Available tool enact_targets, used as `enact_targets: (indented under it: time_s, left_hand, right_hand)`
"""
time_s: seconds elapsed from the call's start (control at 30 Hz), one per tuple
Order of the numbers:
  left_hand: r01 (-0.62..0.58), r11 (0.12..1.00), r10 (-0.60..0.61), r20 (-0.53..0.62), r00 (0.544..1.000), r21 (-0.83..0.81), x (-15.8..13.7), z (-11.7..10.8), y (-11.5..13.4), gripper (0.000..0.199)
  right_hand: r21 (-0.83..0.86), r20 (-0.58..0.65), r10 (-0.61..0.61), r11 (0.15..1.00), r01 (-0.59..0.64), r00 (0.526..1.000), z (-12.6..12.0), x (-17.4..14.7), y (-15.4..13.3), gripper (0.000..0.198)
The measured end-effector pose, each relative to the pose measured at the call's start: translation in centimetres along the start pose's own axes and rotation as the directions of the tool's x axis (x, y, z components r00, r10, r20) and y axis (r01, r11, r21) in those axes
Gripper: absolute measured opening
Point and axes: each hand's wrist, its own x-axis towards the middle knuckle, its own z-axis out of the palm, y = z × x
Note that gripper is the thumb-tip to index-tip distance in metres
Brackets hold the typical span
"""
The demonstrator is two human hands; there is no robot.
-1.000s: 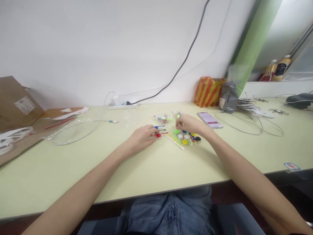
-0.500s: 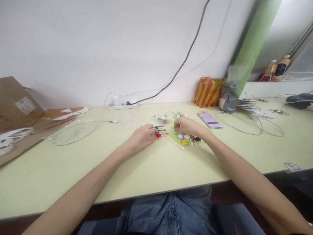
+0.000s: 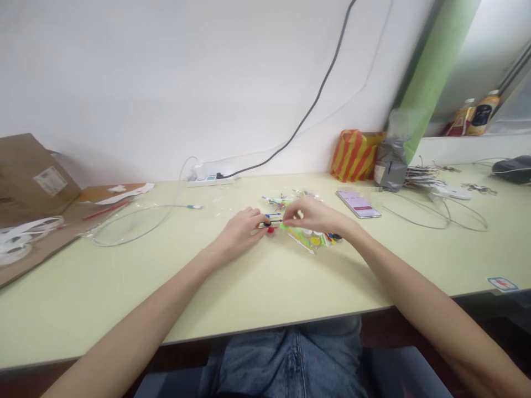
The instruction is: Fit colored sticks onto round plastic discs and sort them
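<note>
My left hand (image 3: 243, 229) rests on the table, with thumb and forefinger closed around a black arrow spinner (image 3: 267, 223). A blue arrow spinner (image 3: 274, 214) lies just behind it, and a red arrow spinner (image 3: 270, 230) sits in front near the thumb; fingers partly cover all three. My right hand (image 3: 309, 213) is raised slightly, pinching a small bright green piece (image 3: 284, 225) close to the black arrow's tip. Under and beside this hand lie a white arrow (image 3: 302, 243), a yellow disc (image 3: 315, 241) and other small pieces, partly hidden.
Behind my hands lies a cluster of small colourful pieces (image 3: 274, 200). A phone (image 3: 359, 203) is to the right, before a striped bag (image 3: 352, 157). At the left are a looped cable (image 3: 141, 209) and cardboard (image 3: 37, 174). A power strip (image 3: 209, 180) sits by the wall.
My right hand has come off the pile of discs and moved left toward my left hand, with the green piece between its fingers. My left hand stays nearly in place.
</note>
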Motion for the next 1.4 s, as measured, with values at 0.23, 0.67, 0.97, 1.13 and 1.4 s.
enact_targets:
  time_s: [0.23,0.67,0.97,1.13,1.4]
  left_hand:
    - [-0.002,0.998,0.003,0.015,1.000,-0.065,0.1,-0.4,0.3,0.019]
    - [-0.050,0.982,0.078,0.152,0.985,-0.180,-0.9,-0.7,1.8,0.008]
    - [0.020,0.989,0.009,0.193,0.981,-0.149,-0.4,-0.8,1.5,0.014]
    - [0.032,0.989,-0.010,0.156,0.988,-0.142,-0.3,-0.4,0.6,0.023]
    - [0.053,0.995,-0.057,-0.050,0.997,-0.080,-0.1,-0.3,0.1,0.033]
  right_hand:
    - [0.020,0.133,-0.102,0.995,0.100,0.986,3.4,1.0,-2.2,0.012]
    - [-0.186,0.201,0.205,0.968,-0.169,0.958,-0.4,0.4,3.5,0.007]
    - [-0.128,0.222,0.204,0.975,-0.179,0.953,-0.2,0.2,3.2,0.005]
    - [-0.206,0.132,0.187,0.966,-0.158,0.974,0.3,0.5,3.3,0.010]
    - [-0.288,-0.366,-0.033,0.954,-0.080,0.930,-1.0,0.3,3.3,0.011]
